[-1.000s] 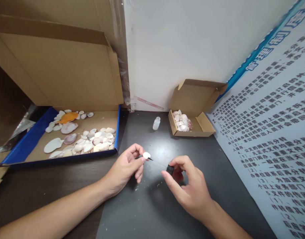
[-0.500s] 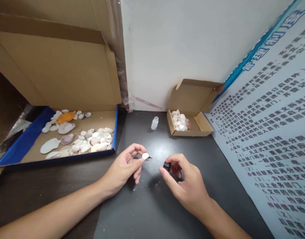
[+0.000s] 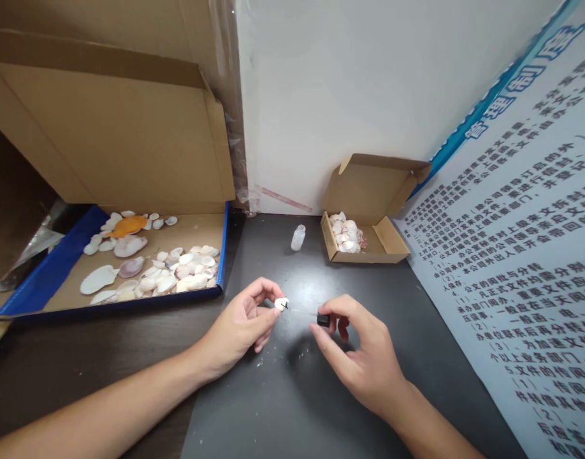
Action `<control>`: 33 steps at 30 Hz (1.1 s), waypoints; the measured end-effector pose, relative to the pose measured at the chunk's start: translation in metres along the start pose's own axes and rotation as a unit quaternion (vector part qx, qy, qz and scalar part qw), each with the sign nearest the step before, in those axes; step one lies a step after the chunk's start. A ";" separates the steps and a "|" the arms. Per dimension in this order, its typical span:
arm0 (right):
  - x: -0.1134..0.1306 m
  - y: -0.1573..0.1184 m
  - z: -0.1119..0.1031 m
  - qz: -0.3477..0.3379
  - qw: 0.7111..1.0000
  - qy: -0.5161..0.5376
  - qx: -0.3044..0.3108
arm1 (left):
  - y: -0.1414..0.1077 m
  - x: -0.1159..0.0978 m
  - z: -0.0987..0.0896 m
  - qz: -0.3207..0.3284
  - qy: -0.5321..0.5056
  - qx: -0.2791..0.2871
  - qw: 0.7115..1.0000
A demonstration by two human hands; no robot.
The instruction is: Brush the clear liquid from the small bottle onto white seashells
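Between the thumb and fingers of my left hand (image 3: 247,325) is a small white shell (image 3: 281,304) with a thin dark mark or strand across it. My right hand (image 3: 357,344) pinches a black cap (image 3: 324,319) just to the right of the shell. A faint thin line stretches from the cap toward the shell; whether it touches the shell is too fine to tell. Beyond both hands a small clear bottle with whitish contents (image 3: 298,238) stands uncapped on the dark mat (image 3: 254,408).
On the left lies an open blue-edged box (image 3: 222,255) of loose shells, among them an orange one (image 3: 130,225). A small open cardboard box (image 3: 369,257) of shells sits at the back right. A white panel rises behind, and a printed board (image 3: 503,242) leans on the right.
The shell has turned in my left hand, and the dark strand now shows across its face. My right hand with the cap has shifted slightly right. The view has moved slightly.
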State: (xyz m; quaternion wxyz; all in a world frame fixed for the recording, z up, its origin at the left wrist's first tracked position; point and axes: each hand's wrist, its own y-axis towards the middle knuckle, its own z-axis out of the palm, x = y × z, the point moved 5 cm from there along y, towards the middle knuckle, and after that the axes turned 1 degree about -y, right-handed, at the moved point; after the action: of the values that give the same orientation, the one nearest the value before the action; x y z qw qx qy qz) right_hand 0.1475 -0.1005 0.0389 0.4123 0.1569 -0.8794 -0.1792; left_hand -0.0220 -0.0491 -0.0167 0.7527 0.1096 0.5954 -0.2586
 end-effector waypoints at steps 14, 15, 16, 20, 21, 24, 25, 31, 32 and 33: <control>-0.002 0.001 -0.006 0.026 0.999 -0.019 -0.041 | -0.001 -0.001 -0.001 0.000 0.016 0.004 1.000; -0.002 0.001 -0.005 0.026 0.999 -0.005 -0.033 | -0.001 -0.001 -0.001 -0.001 0.018 0.003 1.000; -0.003 0.001 -0.004 0.030 0.999 0.007 -0.026 | -0.001 -0.001 0.000 -0.002 0.019 0.003 1.000; -0.011 0.001 -0.003 0.088 0.995 0.025 -0.040 | 0.000 0.000 0.000 -0.003 0.017 0.001 1.000; -0.014 0.001 -0.003 0.106 0.993 0.037 -0.046 | 0.001 0.000 0.000 -0.003 0.015 0.002 1.000; -0.022 0.002 0.000 0.162 0.979 0.124 -0.024 | 0.001 0.001 0.000 -0.001 0.009 0.004 1.000; -0.025 0.003 0.001 0.181 0.971 0.157 -0.012 | 0.001 0.001 -0.001 0.000 0.008 0.005 1.000; -0.033 0.004 0.008 0.253 0.932 0.253 0.051 | -0.001 0.002 0.000 -0.006 0.010 0.006 1.000; -0.033 0.004 0.008 0.251 0.934 0.248 0.051 | -0.001 0.001 0.000 -0.007 0.011 0.007 1.000; -0.032 0.003 0.007 0.245 0.939 0.237 0.045 | 0.000 0.000 0.001 -0.010 0.013 0.006 1.000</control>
State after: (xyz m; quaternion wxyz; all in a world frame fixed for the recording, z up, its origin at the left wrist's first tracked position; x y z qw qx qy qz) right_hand 0.1614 -0.0824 0.0146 0.6328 -0.0071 -0.7742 0.0091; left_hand -0.0215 -0.0500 -0.0168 0.7418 0.1116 0.6045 -0.2680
